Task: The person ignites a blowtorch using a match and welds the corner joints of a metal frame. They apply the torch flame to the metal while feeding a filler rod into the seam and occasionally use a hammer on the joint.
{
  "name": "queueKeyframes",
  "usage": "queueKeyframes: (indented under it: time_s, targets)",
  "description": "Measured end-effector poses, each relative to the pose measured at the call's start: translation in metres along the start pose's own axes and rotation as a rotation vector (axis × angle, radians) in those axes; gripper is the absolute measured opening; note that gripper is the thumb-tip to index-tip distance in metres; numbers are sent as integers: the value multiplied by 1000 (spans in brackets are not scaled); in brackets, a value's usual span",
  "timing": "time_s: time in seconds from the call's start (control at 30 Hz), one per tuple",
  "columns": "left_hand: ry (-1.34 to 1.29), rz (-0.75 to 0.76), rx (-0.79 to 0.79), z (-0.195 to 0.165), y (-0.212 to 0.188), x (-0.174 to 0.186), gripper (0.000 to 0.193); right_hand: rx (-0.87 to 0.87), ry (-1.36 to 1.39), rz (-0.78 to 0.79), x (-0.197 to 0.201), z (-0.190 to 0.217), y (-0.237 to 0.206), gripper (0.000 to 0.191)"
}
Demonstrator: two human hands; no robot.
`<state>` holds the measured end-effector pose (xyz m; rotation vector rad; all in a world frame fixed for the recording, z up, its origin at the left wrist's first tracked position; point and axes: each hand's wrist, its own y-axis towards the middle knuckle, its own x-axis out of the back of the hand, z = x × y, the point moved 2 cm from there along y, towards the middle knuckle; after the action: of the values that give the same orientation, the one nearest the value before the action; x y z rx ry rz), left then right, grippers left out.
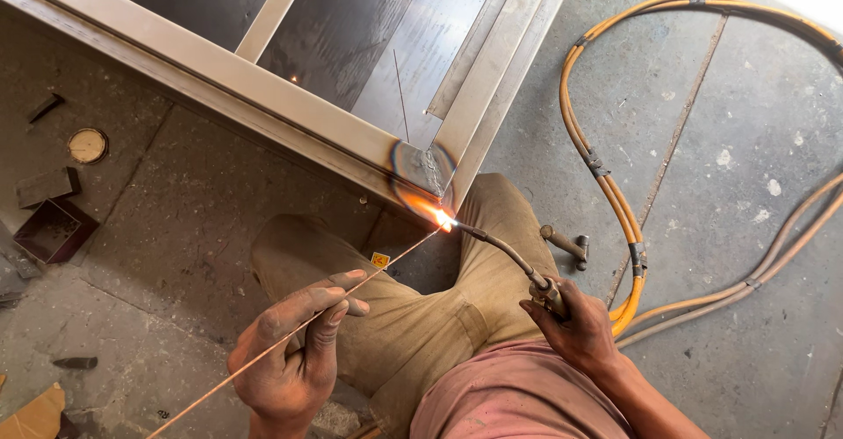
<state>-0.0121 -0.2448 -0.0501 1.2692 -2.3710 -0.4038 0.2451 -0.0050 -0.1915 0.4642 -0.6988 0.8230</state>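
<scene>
Left hand [294,360]: lower centre-left of frame; fingers curled, thumb and forefinger pinching a thin filler rod [334,303], closed only as far as the rod needs.
Right hand [575,325]: lower centre-right; wrapped tight around the torch [509,259] handle, no fingers free.
Filler rod: runs diagonally from the bottom left up to the flame [439,218]; tip sits at the heated spot.
Work zone: corner joint [426,171] of the metal frame [263,79], centre of frame, ringed by heat tint.
Technique: judged best to keep the flame on the joint, not the rod; feed the rod tip into the heated seam at a shallow angle, steady wrist.
Hazard: trouser knee [492,219] lies just beside the flame; keep the nozzle angled away.
Hoses [606,176]: orange pair looping along the right of frame; keep clear of hot metal.
Small open box [53,228]: left edge on floor; dark inside, contents cannot be told.
Round lid-like disc [87,145]: upper left, flat on floor.
</scene>
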Motion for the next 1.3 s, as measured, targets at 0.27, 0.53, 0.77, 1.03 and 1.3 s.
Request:
queueKeyframes:
  time_s: [0.27, 0.53, 0.77, 1.03, 1.3]
  targets:
    - [3, 13, 11, 4, 4, -3, 16, -2, -29, 36, -1, 1, 4, 40]
    - [-25, 17, 21, 4, 2, -1, 17, 10, -29, 40, -3, 1, 3, 39]
    - [-40, 41, 4, 5, 4, -2, 17, 1, -4, 66, -2, 6, 6, 41]
    - [-41, 46, 37, 3, 4, -2, 17, -6, -34, 51, -3, 4, 4, 39]
    - [-2, 62, 31, 4, 8, -4, 18, 1, -29, 38, -3, 2, 5, 38]
